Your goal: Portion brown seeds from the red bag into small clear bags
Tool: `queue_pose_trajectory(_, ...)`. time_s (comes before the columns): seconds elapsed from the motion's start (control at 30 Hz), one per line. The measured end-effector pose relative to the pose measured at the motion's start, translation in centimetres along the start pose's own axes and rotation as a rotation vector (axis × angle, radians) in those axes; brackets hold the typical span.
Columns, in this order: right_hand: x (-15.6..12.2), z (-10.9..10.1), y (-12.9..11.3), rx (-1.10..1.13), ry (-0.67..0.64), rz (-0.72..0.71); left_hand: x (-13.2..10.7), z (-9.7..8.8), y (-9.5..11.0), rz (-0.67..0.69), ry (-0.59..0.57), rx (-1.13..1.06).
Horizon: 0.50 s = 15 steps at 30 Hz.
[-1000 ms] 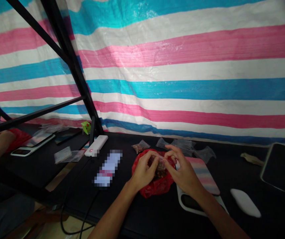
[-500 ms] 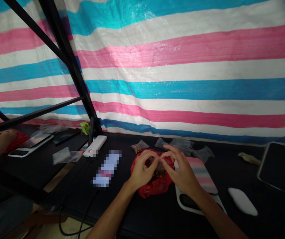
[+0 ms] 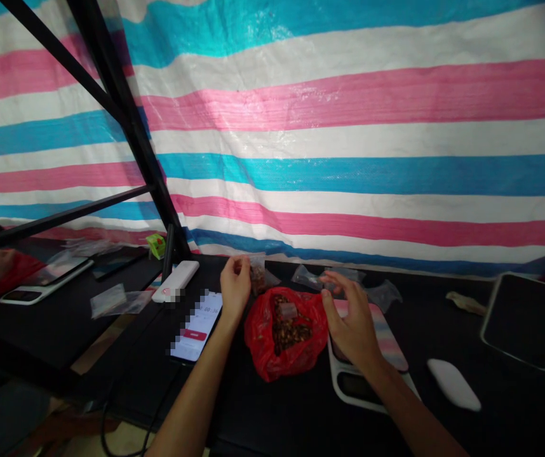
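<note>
Our left hand [image 3: 234, 285] pinches its fingers together beside one filled packet [image 3: 258, 278] — empty-looking clear packets [image 3: 309, 277] lie behind, the red bag [image 3: 263, 343] holds plenty of brown pieces, our right hand [image 3: 351, 330] hovers with fingers loosely spread

Look at that, the left hand [image 3: 235, 285] and right hand [image 3: 351, 330], both bare, long slim fingers [image 3: 336, 282] out on show! Behind them come the left forearm [image 3: 191, 393] and right forearm [image 3: 410, 412], lean, bare skin tapering into narrow wrists, running bare right down to the bottom edge of the frame!
</note>
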State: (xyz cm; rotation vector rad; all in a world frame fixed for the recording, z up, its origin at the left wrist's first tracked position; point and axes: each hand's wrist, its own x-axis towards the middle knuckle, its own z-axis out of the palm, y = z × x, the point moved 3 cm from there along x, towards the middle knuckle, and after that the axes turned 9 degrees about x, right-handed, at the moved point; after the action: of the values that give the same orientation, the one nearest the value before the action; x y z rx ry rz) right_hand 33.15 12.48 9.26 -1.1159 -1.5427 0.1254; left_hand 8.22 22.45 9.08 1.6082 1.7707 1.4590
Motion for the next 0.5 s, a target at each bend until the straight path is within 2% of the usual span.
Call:
queue_pose_trajectory(0.03,0.2,-0.2,0.2,-0.024,0.031,0.006,1.1,0.3,-0.3,0.001,-0.052,0.150)
queue_pose_trajectory(0.13,0.8,-0.9,0.8,-0.105,0.075,0.016,2.4,1.8,-1.0,-0.002,-0.166,0.269)
queue_pose_trajectory(0.23,1.1,-1.6,1.4,-0.172,0.053,0.004,1.1,3.3,-0.9,0.049,-0.228,0.377)
queue_pose_trajectory(0.37,1.9,-1.6,2.6,-0.197,0.020,0.029,-1.2,4.7,-0.5,0.263,-0.409,0.672)
queue_pose_trajectory(0.43,2.8,-0.8,3.3,-0.196,-0.050,0.047,-1.4,4.7,-0.6,0.281,-0.425,0.757)
queue_pose_trajectory(0.5,4.0,0.6,3.8,-0.259,-0.216,0.037,-1.2,4.4,-0.7,0.252,-0.388,0.833)
